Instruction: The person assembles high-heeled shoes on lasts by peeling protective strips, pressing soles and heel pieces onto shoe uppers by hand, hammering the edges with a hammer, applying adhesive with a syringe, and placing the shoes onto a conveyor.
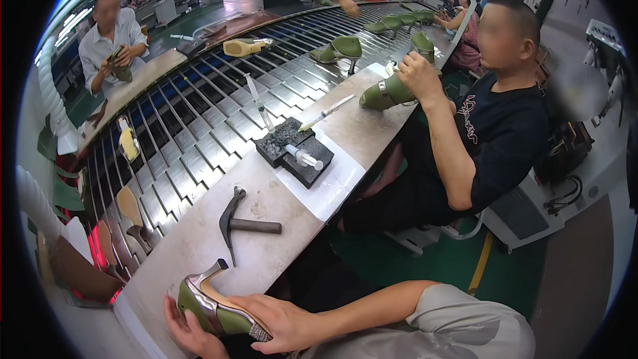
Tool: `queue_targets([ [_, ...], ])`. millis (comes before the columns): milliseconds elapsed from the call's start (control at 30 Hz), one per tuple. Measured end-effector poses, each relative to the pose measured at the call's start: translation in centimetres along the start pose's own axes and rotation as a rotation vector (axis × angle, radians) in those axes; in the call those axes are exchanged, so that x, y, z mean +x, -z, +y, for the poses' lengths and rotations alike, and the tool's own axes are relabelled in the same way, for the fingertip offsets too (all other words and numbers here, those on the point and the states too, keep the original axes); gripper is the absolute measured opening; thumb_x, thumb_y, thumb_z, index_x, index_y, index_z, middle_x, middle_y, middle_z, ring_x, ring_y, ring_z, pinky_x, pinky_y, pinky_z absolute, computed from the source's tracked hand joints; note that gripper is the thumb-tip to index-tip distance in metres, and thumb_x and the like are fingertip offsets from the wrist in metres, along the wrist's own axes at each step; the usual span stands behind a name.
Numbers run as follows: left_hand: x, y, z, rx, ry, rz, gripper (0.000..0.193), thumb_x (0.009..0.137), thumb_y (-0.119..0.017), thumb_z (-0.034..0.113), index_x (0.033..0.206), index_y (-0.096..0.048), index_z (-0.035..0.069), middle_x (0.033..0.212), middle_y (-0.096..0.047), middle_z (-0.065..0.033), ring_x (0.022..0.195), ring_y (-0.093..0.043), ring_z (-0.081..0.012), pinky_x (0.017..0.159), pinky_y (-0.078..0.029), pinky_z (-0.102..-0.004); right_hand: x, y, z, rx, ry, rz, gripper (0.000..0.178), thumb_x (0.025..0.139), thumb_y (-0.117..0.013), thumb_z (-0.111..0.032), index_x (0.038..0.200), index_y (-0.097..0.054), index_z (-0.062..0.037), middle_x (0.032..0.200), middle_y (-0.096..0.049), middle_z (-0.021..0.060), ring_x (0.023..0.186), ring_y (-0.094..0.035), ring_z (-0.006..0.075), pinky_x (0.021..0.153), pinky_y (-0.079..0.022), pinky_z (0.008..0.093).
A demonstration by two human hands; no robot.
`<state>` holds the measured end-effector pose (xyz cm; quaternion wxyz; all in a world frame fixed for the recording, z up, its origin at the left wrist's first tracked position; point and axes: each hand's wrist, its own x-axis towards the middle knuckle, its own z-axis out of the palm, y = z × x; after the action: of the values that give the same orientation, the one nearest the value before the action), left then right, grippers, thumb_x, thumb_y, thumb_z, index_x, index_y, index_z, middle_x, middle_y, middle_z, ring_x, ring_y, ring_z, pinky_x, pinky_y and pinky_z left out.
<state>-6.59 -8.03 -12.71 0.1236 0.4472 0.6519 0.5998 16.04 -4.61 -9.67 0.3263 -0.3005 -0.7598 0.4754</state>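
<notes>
Lit moderately by white tube lights [78, 16], upper L. Glaring in streaks off metal slats [189, 153]; glinting on silver-trimmed shoe [206, 302]. Darker under worktop [193, 229]. Sharp nr. ctr; softer in far bkgd; blurred over co-workers' faces [498, 36]. Bowed twd rim, black at corners.

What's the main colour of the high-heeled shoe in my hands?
The high-heeled shoe is olive green; the head view shows it best.

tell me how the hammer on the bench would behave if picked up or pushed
The hammer would probably feel head-heavy: its long head looks like metal, its handle short. It seems stiff, both parts looking solid. Pushed, it would likely slide or pivot, not roll, since the head lies crosswise.
</notes>
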Motion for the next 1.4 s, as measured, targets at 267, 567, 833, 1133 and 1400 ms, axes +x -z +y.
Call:
queue_targets([
  [267, -9.0, 4.2, 6.4, -0.919, 0.557, -0.078, 0.061, 0.11, -0.059, 0.033, 0.156, -0.039, -0.003, 0.152, -0.055, -0.0162, 0.135, -0.057, -0.0303, 0.116, -0.043, -0.0504, 0.9, -1.1, -3.0, 0.466, -0.094, -0.264, 0.092, 0.086, -0.08, -0.016, 0.162, -0.031, 0.0001, 0.144, -0.06, 0.021, 0.131, -0.062, 0.0295, 0.111, -0.048, 0.0365],
  [567, 2.2, 13.8, 5.4, -0.169, 0.257, 0.204, 0.037, 0.097, -0.076, 0.012, 0.131, -0.066, -0.001, 0.122, -0.072, -0.0075, 0.11, -0.067, -0.0163, 0.099, -0.051, -0.033, 11.4, 1.6, 0.1, -0.604, 0.439, 0.013, 0.065, 0.086, -0.083, -0.035, 0.138, -0.063, -0.0025, 0.149, -0.054, 0.0255, 0.143, -0.047, 0.044, 0.12, -0.032, 0.0655],
  [833, 9.9, 20.3, 0.7, 0.029, 0.349, 0.157, 0.044, 0.094, -0.079, 0.01, 0.134, -0.064, -0.004, 0.124, -0.073, -0.0107, 0.109, -0.068, -0.0188, 0.098, -0.052, -0.0341, 14.9, 10.9, 6.3, -0.79, 0.169, -0.063, 0.048, 0.085, -0.068, -0.014, 0.132, -0.067, -0.001, 0.138, -0.065, 0.023, 0.143, -0.052, 0.039, 0.124, -0.029, 0.0613],
  [1133, 10.1, 8.4, 5.5, 0.631, -0.278, 0.205, 0.053, 0.087, -0.081, 0.009, 0.136, -0.062, -0.002, 0.128, -0.07, -0.0179, 0.12, -0.068, -0.032, 0.108, -0.05, -0.0426, 27.4, 6.5, 7.8, 0.167, -0.189, 0.005, 0.033, 0.094, -0.069, -0.022, 0.112, -0.075, 0.0046, 0.102, -0.079, 0.0198, 0.089, -0.076, 0.027, 0.081, -0.058, 0.0393],
  [1400, 24.7, -1.6, -5.6, 0.956, 0.227, -0.273, 0.049, 0.087, -0.079, 0.041, 0.108, -0.075, -0.003, 0.1, -0.078, -0.0215, 0.095, -0.074, -0.0399, 0.083, -0.057, -0.0469, 26.2, 4.5, 7.4, 0.138, -0.032, -0.157, 0.04, 0.096, -0.074, -0.027, 0.119, -0.073, 0.0053, 0.105, -0.079, 0.0196, 0.095, -0.077, 0.0238, 0.086, -0.061, 0.0351],
])
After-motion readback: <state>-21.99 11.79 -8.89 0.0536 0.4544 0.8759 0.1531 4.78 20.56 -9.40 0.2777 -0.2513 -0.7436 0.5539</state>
